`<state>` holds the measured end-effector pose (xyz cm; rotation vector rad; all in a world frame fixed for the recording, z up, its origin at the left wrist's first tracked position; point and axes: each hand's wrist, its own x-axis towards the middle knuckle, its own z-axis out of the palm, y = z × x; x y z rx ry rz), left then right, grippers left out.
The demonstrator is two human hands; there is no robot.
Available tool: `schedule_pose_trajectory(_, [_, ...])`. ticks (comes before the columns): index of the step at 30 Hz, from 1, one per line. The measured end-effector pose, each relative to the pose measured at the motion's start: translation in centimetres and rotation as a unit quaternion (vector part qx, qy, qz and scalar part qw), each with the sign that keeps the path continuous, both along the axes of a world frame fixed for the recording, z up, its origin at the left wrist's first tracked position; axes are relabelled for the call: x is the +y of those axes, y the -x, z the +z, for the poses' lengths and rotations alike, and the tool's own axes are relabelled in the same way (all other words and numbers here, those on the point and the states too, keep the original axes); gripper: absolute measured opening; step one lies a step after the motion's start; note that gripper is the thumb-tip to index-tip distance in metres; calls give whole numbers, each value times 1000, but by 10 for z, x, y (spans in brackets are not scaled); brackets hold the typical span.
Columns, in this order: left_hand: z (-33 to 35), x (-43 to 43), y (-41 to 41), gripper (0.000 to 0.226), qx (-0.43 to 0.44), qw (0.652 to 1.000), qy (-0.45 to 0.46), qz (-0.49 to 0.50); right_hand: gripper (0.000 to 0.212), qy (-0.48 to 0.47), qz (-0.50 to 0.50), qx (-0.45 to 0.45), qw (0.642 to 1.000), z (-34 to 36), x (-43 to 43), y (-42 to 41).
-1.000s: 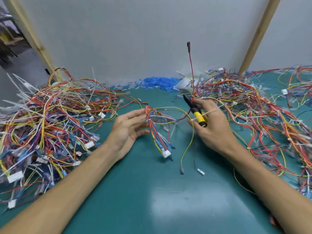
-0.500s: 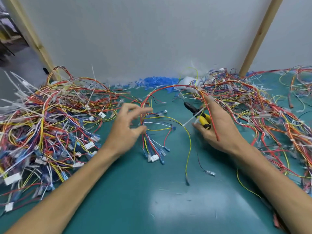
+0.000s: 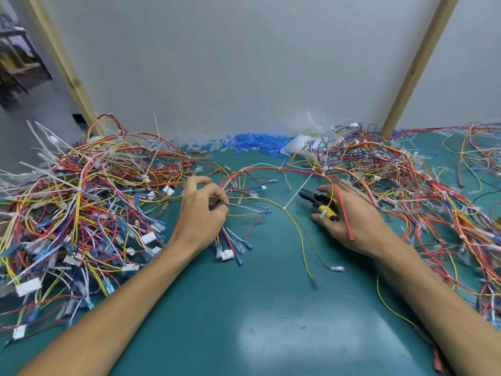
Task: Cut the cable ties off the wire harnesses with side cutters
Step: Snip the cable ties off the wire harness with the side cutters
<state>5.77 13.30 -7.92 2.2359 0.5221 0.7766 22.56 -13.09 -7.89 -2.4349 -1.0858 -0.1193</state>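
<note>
A wire harness [image 3: 244, 202] of red, yellow, blue and white wires lies on the green mat between my hands, its white connector [image 3: 226, 255] near me. My left hand [image 3: 202, 215] pinches the harness bundle between thumb and fingers. A white cable tie [image 3: 296, 192] sticks up from a yellow wire, its tail pointing toward the jaws of the side cutters [image 3: 321, 203]. My right hand [image 3: 352, 215] holds the yellow-handled side cutters in its palm, jaws pointing left, fingers loosely stretched. A red wire lies across the back of that hand.
A big pile of tied harnesses [image 3: 76, 213] fills the left of the green mat [image 3: 271, 321]. Another tangle of wires [image 3: 423, 202] covers the right. Blue sleeves [image 3: 254, 142] and cut ties lie against the white back wall. Two wooden posts stand at the back.
The harness has dropped from held up to lying on the mat. My left hand closed onto its bundle. My right hand lowered with the cutters and the red wire fell across it.
</note>
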Motion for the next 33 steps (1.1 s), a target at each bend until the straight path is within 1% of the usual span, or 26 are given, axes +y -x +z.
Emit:
schedule_pose_trajectory(2, [-1, 4, -1, 25, 20, 999, 20, 15, 59, 11, -2, -5, 1000, 0, -1, -1])
schedule_pose_trajectory(4, [-1, 6, -1, 17, 47, 999, 9, 9, 58, 7, -2, -9, 1000, -1, -2, -2])
schedule_pose_trajectory(6, [0, 5, 1, 18, 63, 998, -17, -6, 57, -2, -1, -11, 1000, -2, -2, -1])
schedule_pose_trajectory(8, [2, 6, 1, 18, 61, 998, -24, 1, 59, -6, -4, -9, 1000, -3, -3, -3])
schedule_pose_trajectory(12, [3, 7, 3, 24, 15, 1000, -14, 22, 56, -3, -16, 0, 1000, -3, -4, -4])
schedule_pose_trajectory(16, [6, 4, 7, 36, -42, 999, -12, -7, 52, -7, -13, -10, 1000, -3, -3, -5])
schedule_pose_trajectory(21, [9, -1, 9, 40, -125, 991, -21, -41, 47, -26, -10, 3, 1000, -1, -4, -2])
schedule_pose_trajectory(24, [9, -3, 9, 42, -161, 984, -30, -76, 40, -72, -16, 4, 997, 4, -1, 2])
schedule_pose_trajectory(26, [9, -3, 9, 43, -189, 976, -17, -102, 40, -133, -19, 5, 991, 9, 1, 5])
schedule_pose_trajectory(27, [9, -3, 10, 45, -206, 972, -7, -112, 44, -170, -17, 21, 985, 12, 1, 6])
schedule_pose_trajectory(29, [9, -4, 11, 52, -228, 964, 26, -132, 53, -238, -4, 75, 968, 18, 1, 8])
schedule_pose_trajectory(31, [10, -6, 11, 56, -236, 958, 63, -148, 58, -282, 7, 118, 952, 23, -1, 9])
schedule_pose_trajectory(32, [11, -7, 11, 57, -234, 954, 96, -162, 60, -302, 11, 133, 944, 25, -2, 9])
schedule_pose_trajectory(33, [12, -8, 10, 57, -224, 945, 149, -183, 62, -322, 15, 146, 935, 27, -3, 8])
